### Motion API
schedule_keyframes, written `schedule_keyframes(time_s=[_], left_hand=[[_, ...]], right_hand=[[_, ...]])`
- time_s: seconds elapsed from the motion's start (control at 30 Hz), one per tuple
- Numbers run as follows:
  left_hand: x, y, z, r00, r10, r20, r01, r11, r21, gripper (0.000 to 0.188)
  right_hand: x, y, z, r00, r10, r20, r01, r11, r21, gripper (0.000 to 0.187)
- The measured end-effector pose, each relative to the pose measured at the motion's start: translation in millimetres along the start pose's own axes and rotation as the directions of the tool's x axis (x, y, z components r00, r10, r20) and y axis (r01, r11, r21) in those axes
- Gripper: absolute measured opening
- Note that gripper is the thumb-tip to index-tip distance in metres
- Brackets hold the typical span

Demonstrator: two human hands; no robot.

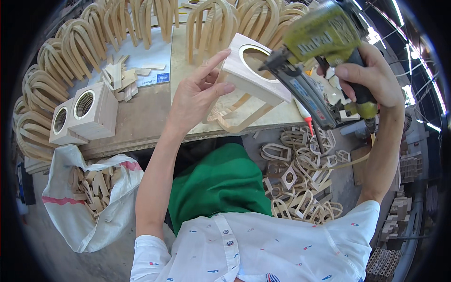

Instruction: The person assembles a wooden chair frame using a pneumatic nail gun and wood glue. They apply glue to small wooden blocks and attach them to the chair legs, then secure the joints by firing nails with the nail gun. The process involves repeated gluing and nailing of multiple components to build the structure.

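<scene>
With fingers and thumb closed on its left edge, my left hand (195, 91) holds a tilted wooden frame (253, 88). It has a pale square board with a large round hole, and a bent wooden loop (253, 116) extends below it near the table edge. My right hand (373, 77) is wrapped around the black grip of a yellow-green nail gun (324, 35). The gun's dark nose overlaps the right side of the round hole in this view; whether it touches the wood I cannot tell. Near the gun's magazine is a white bottle with a red tip (308, 121).
Bent wooden arches (77, 44) line the table's far and left edges. Square boards with round holes (96, 110) are stacked at left, near thin wood strips (123, 77). A white sack (70, 223) holds scraps. Finished-looking loop frames (305, 183) pile on the floor; an air hose (350, 163) hangs at right.
</scene>
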State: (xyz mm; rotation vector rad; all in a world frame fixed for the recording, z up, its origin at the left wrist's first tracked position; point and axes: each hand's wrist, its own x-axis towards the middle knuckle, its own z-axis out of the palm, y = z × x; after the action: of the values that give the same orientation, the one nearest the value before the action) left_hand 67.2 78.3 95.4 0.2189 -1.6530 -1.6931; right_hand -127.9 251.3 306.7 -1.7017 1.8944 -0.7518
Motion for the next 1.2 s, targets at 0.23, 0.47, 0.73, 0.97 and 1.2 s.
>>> schedule_keyframes(time_s=[0.23, 0.47, 0.73, 0.97, 1.2], left_hand=[[-3.5, 2.7, 7.3, 1.000, -0.008, -0.013, 0.009, 1.000, 0.005, 0.063], [-4.4, -0.4, 7.7, 0.999, -0.015, -0.033, 0.014, 1.000, -0.016, 0.062], [-6.1, -0.5, 7.6, 0.999, -0.021, -0.042, 0.019, 0.999, -0.035, 0.062], [-6.2, 0.4, 5.8, 0.999, -0.029, -0.047, 0.028, 1.000, -0.007, 0.063], [6.2, -4.9, 13.6, 0.990, 0.029, -0.138, -0.024, 0.999, 0.039, 0.063]], right_hand=[[16.7, -7.3, 6.5, 0.995, -0.036, 0.092, 0.036, 0.999, 0.001, 0.037], [22.6, -7.9, 14.9, 0.996, -0.043, 0.074, 0.042, 0.999, 0.013, 0.035], [23.7, -5.5, 14.9, 0.995, -0.019, 0.097, 0.019, 1.000, -0.004, 0.031], [23.5, -5.6, 15.9, 1.000, 0.011, 0.008, -0.011, 1.000, -0.012, 0.033], [-7.6, 18.3, -5.4, 0.952, 0.088, -0.292, -0.074, 0.996, 0.058, 0.030]])
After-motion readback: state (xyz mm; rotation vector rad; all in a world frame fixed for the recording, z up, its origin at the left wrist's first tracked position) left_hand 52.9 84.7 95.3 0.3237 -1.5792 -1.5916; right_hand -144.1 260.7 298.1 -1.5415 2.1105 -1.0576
